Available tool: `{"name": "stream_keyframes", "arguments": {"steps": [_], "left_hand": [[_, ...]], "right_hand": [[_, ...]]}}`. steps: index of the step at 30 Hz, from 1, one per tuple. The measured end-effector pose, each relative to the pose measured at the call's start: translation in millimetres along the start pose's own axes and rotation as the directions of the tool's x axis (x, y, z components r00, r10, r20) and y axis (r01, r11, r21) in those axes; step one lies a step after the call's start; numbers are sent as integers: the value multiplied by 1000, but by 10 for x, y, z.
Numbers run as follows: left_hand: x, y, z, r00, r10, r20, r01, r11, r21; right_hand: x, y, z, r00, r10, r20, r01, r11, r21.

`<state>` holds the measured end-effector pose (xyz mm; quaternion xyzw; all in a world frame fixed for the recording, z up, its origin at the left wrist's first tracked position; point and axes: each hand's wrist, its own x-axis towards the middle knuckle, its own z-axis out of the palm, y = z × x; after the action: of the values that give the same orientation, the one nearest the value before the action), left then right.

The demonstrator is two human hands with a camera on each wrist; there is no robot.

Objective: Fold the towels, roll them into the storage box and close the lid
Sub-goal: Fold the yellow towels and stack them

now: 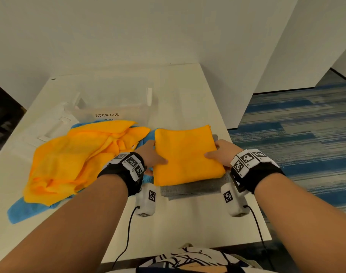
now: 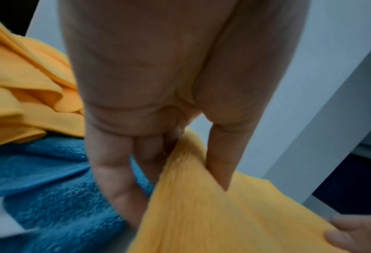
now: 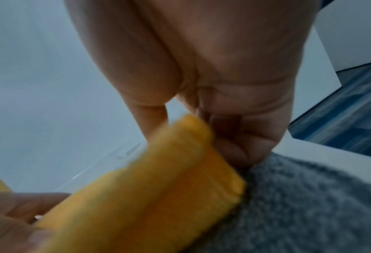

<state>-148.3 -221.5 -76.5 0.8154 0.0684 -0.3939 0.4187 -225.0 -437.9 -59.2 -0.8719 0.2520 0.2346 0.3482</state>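
Right now both my hands grip the folded orange towel (image 1: 188,154) at its opposite side edges: my left hand (image 1: 151,157) pinches the left edge, thumb on top and fingers (image 2: 119,184) curled underneath; my right hand (image 1: 221,154) clamps the right edge the same way, thumb over, fingers tucked below. Under my grip lies a folded grey towel (image 1: 190,189), showing at the near and right sides. Left of my left hand sits a crumpled orange towel (image 1: 77,156) on a blue towel (image 1: 28,211). Beyond that pile stands the clear storage box (image 1: 113,107), open-topped, its lid (image 1: 56,125) just left of it, all on the white table (image 1: 188,229).
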Motion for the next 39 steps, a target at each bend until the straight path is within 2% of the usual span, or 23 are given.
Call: {"name": "stream_keyframes", "arguments": {"steps": [4,7,9,11,13,15,16,18,21,25,29,34,39], "left_hand": [[0,-12,31,1000,-8,12,9,998,-60],[-34,-40,86,1000,8,8,-8,999,49],[-47,-57,102,996,66,-54,-54,977,207],[-52,-67,88,979,174,-104,-125,921,368],[-44,-73,81,959,270,-87,-194,848,494],[-44,-76,87,960,278,-38,-194,756,625],[-40,-88,92,966,256,-20,-174,712,680],[-18,-131,102,978,210,1,-140,649,748],[18,-202,95,984,178,4,-113,607,787],[37,-212,33,980,194,-34,-94,612,786],[15,-184,-60,959,269,-85,-121,666,736],[-44,-161,-287,925,350,-150,-161,715,681],[-80,-248,-642,892,371,-259,-97,716,691]], "right_hand": [[-28,51,-129,998,3,-69,-11,993,-114],[9,122,-96,997,41,-60,-51,981,-188],[43,156,-42,993,51,-106,-71,978,-197],[51,165,-6,977,-21,-214,-19,983,-185],[55,163,10,938,-188,-290,119,964,-239],[49,145,36,923,-313,-226,222,910,-351],[53,140,59,935,-322,-152,241,886,-396],[67,152,125,968,-249,-22,212,868,-449],[78,183,172,982,-190,26,180,867,-465],[92,98,153,992,-121,-15,96,848,-521],[73,-24,142,985,-67,-156,-24,853,-521],[39,-272,162,951,-147,-270,22,908,-418],[13,-628,234,931,-193,-309,73,930,-360]]}}
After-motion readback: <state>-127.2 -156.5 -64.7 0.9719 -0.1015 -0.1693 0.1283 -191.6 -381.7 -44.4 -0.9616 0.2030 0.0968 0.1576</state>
